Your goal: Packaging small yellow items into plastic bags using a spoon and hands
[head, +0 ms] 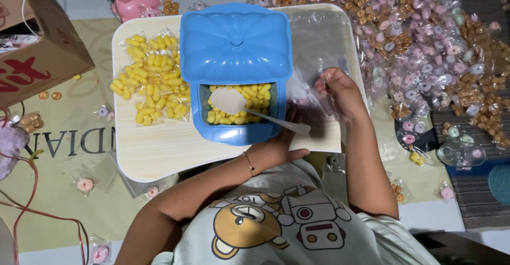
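A blue plastic box stands on a small pale wooden table, its blue lid pushed back so the front part shows yellow candies. A white spoon lies with its bowl over the candies and its handle pointing right. My left hand is at the box's front right corner, gripping the end of that handle. My right hand is right of the box and pinches a small clear plastic bag.
Clear bags of yellow candies lie on the table's left side. A large heap of small packets with pink, white and brown ring sweets covers the floor at right. A cardboard box sits at the left, with red cord below it.
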